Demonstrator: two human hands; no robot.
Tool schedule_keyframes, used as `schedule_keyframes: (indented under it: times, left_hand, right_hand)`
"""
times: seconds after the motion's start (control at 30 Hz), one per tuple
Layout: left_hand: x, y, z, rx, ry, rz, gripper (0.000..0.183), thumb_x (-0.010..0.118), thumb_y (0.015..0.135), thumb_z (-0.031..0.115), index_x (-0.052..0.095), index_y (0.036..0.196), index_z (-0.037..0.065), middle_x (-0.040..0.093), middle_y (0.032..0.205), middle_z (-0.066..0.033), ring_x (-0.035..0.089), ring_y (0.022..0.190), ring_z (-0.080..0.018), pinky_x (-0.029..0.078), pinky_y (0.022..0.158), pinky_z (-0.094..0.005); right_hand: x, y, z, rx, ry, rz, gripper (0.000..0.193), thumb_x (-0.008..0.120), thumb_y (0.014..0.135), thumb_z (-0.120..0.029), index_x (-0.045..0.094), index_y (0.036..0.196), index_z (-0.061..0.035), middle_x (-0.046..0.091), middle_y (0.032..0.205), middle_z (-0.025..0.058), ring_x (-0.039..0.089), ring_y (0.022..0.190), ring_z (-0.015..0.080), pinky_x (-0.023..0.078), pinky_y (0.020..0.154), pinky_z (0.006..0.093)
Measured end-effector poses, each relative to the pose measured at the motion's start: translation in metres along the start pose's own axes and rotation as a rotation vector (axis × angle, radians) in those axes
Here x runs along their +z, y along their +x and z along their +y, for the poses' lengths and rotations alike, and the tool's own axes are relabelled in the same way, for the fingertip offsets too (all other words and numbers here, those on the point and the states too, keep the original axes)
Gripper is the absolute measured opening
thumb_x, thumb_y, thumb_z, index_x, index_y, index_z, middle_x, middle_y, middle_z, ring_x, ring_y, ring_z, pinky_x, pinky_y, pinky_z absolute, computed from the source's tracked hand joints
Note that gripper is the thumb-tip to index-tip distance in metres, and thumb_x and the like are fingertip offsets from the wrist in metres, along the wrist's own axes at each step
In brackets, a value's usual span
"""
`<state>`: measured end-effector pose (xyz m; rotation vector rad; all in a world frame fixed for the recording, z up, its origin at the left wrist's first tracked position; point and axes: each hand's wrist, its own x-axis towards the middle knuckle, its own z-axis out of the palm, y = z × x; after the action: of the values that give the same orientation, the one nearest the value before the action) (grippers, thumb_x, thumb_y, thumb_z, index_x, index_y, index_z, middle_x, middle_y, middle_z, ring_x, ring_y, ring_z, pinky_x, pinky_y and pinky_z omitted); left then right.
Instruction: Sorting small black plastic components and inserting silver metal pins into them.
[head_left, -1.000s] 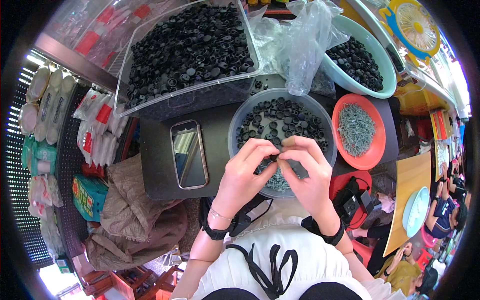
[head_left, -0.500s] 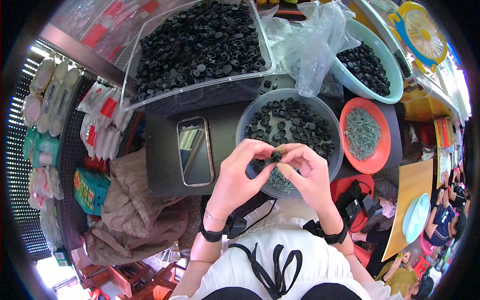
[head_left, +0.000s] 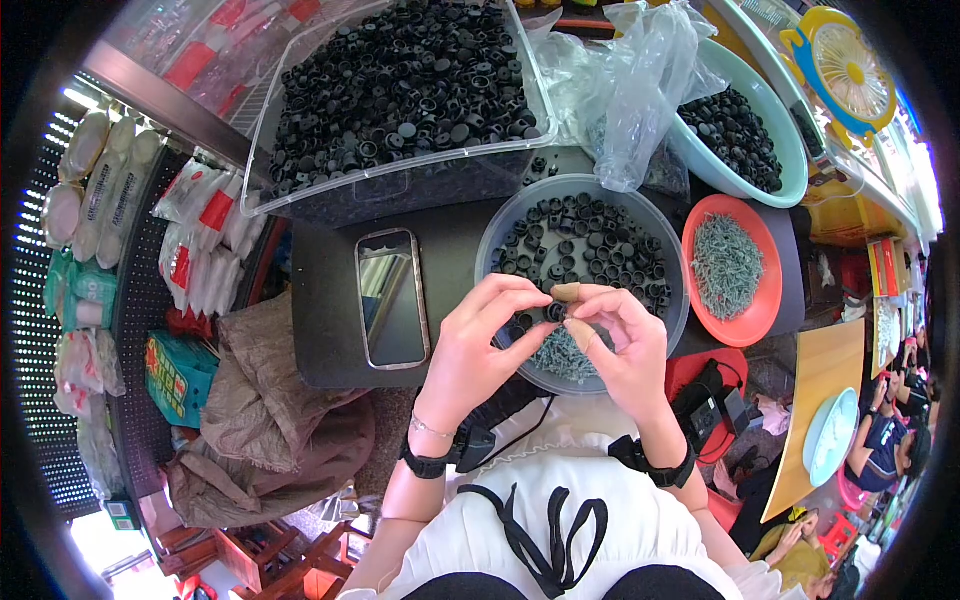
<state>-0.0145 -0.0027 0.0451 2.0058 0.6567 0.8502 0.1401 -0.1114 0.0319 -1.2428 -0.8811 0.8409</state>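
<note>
Black plastic, small and round: the little black plastic cap [head_left: 553, 313] sits at the frame's centre, pinched between the fingertips of the left hand [head_left: 478, 345] and the right hand [head_left: 618, 345], both closed on it, above the grey round basin of matching caps [head_left: 655, 225]. It looks light, stiff and easy to fumble; gripping its rim seems best. Fingers hide most of it, and whether a grey screw is in it cannot be told.

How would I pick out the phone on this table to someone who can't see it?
Start at the big clear tub of black caps at the table's far side. Just below it, left of the grey bowl, lies the phone, the only flat, shiny rectangle among round containers.
</note>
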Motion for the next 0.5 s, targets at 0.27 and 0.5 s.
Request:
schedule_keyframes:
  times: [0.27,0.5]
  left_hand:
    - [-0.0023,0.0006,0.0020,-0.006,-0.007,-0.037,0.029,0.082,0.077,0.000,0.071,0.104,0.001,0.070,0.105,-0.0112,0.070,0.099,-0.0260,0.056,0.086,-0.0339]
    - [-0.0048,0.0012,0.0034,-0.036,-0.066,-0.081,0.029,0.081,0.078,0.000,0.071,0.105,0.001,0.071,0.105,-0.0116,0.070,0.099,-0.0261,0.055,0.087,-0.0343]
  right_hand:
    - [-0.0016,-0.0014,0.0060,-0.104,-0.144,0.035,0.016,0.073,0.088,0.005,0.066,0.102,0.0012,0.074,0.116,0.0153,0.072,0.098,0.0177,0.058,0.087,0.0308]
    - [-0.0047,-0.0008,0.0058,-0.228,-0.247,0.000,0.017,0.074,0.087,0.006,0.065,0.100,0.0010,0.075,0.111,0.0167,0.073,0.097,0.0202,0.058,0.087,0.0321]
